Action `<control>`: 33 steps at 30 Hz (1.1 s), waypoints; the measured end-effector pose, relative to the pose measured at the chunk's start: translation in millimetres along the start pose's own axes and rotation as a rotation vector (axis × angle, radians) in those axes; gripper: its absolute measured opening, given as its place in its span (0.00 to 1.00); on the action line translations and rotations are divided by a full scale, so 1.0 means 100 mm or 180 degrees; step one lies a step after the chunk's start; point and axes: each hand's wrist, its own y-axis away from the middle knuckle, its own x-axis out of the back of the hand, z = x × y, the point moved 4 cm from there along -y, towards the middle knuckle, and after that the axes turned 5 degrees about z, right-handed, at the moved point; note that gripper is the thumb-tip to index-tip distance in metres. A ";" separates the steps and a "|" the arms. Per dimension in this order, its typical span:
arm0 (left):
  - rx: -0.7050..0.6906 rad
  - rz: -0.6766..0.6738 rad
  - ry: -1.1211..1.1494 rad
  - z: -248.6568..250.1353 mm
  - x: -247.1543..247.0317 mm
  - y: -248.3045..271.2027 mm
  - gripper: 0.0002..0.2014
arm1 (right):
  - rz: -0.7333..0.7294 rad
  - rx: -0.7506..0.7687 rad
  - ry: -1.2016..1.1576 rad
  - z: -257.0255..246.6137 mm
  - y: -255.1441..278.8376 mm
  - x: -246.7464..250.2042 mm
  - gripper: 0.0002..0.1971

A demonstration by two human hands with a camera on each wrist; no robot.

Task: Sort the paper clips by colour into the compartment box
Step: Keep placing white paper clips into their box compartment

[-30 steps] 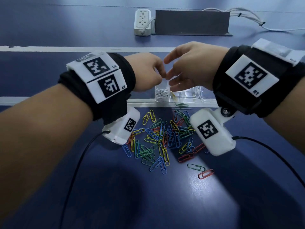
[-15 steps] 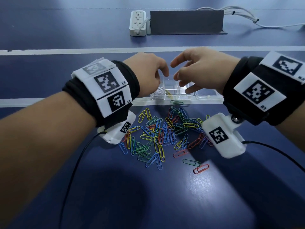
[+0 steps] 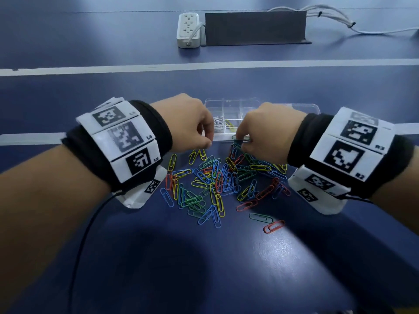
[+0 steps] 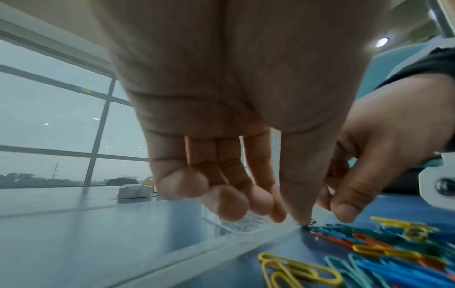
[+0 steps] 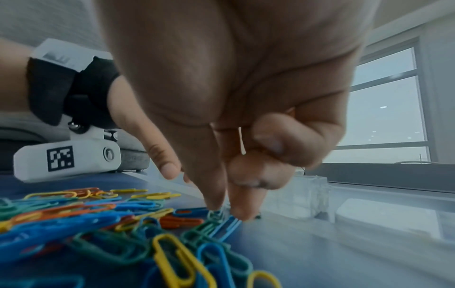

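I've got both hands low over the bench now. My right hand (image 3: 263,132) has thumb and forefinger down on a green paper clip (image 3: 240,138) at the far edge of the paper clip pile (image 3: 217,180), grip closing on it. My left hand (image 3: 188,123) hovers beside it, fingers loosely curled, holding nothing. The clear compartment box (image 3: 303,108) sits just beyond, silver clips (image 3: 218,124) inside.

A: Any writing? 
B: Beside the square codes, the left wristband (image 3: 122,141) reads "L4" and "L5"; the right wristband (image 3: 353,141) "R3", another maybe "R2", blurred.
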 end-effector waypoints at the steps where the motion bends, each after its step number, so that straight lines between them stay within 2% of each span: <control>1: -0.0034 -0.0048 -0.0018 0.02 -0.02 0.00 0.06 | -0.0009 0.0012 -0.0007 0.00 0.00 0.00 0.12; 11: -0.0289 -0.0118 -0.0031 0.28 -0.09 -0.06 0.07 | 0.0151 0.0029 -0.0192 0.05 -0.01 0.00 0.08; 18: -0.0105 -0.0142 -0.0133 0.18 -0.08 -0.05 0.05 | 0.0135 0.0000 -0.0258 0.10 0.03 0.03 0.08; 23: 0.0004 -0.0229 -0.0139 0.12 -0.10 -0.02 0.05 | 0.0161 -0.0139 -0.0473 0.16 0.05 0.06 0.14; 29: 0.0007 -0.0237 -0.0145 0.15 -0.10 -0.04 0.05 | 0.0157 -0.0107 -0.0837 0.12 0.05 0.00 0.07; 33: 0.0079 -0.0383 -0.0210 0.15 -0.10 -0.02 0.10 | 0.0095 0.0099 -0.0786 0.05 0.08 -0.02 0.02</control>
